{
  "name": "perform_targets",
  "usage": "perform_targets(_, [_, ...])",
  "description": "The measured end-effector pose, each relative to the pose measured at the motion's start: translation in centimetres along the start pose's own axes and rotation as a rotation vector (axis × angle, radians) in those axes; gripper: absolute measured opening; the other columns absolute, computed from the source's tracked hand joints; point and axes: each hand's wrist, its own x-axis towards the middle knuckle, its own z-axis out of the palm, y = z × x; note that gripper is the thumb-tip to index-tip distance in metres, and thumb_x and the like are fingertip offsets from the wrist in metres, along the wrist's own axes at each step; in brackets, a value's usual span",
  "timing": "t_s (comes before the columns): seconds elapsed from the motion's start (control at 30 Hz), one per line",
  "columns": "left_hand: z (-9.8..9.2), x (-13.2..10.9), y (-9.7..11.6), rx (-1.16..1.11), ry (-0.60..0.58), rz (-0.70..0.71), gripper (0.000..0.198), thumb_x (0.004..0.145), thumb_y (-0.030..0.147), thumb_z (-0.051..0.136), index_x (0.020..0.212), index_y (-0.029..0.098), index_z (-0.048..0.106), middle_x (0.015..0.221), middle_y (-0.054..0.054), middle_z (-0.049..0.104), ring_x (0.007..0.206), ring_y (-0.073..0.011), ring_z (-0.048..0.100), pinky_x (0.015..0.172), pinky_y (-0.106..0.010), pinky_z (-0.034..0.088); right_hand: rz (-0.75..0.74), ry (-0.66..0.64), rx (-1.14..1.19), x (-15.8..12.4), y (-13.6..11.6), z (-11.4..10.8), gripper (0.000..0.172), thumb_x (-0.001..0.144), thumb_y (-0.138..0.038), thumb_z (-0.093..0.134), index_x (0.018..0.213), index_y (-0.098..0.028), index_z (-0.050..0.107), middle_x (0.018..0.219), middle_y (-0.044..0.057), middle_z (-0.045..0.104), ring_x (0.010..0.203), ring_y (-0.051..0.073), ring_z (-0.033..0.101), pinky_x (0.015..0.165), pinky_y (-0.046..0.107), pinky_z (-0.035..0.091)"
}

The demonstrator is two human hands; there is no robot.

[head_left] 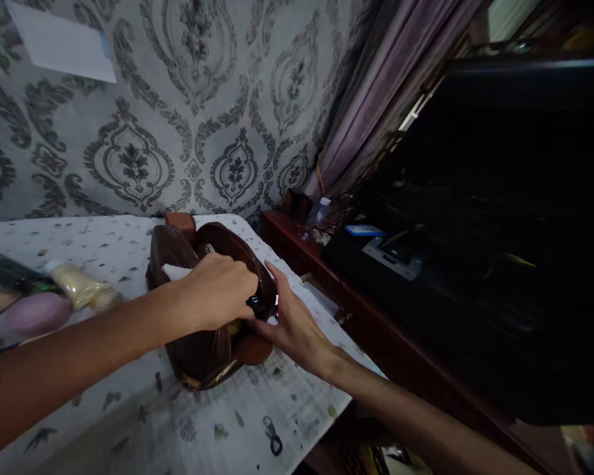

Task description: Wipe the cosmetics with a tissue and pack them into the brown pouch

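Okay, the brown bag (200,356) is lying on a patterned white cloth (228,435). Left hand (225,290) is reaching into the bag's mouth, fingers curling beside something black (254,303); can't tell whether that grip is holding it. Right hand (294,320) is sitting at the bag's right rim, its grip standing wide. A cream tube (76,284) is lying left of the bag.

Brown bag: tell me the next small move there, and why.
I'd probably ease the left hand slightly deeper into the brown bag: its mouth is open, that hand is at the opening, and the right hand is at the bag's side, seemingly placed to steady it. Whether the left hand grips anything is unclear.
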Motion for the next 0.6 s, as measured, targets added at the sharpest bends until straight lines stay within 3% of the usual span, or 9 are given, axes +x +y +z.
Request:
perform_targets(0.33, [0.8,0.7,0.0,-0.049,-0.054,-0.108,0.030,0.091,0.038,0.056,0.080,0.015,0.073,0.081,-0.015,0.075,0.085,-0.0340,0.073,0.067,-0.038,0.049,-0.015,0.057,0.010,-0.4,0.9,0.8,0.095,0.078,-0.021,0.072,0.154,-0.018,0.016,0.141,0.016,0.051,0.128,0.029,0.052,0.104,0.045,0.047])
perform_targets(0.6, [1.0,1.0,-0.7,-0.165,-0.087,0.020,0.022,0.092,0.027,0.055,0.086,0.017,0.075,0.085,-0.008,0.076,0.082,-0.0261,0.072,0.066,-0.031,0.048,-0.139,0.105,-0.056,-0.7,2.7,1.8,0.093,0.082,-0.023,0.066,0.156,-0.018,0.010,0.151,0.019,0.042,0.139,0.031,0.043,0.112,0.049,0.039])
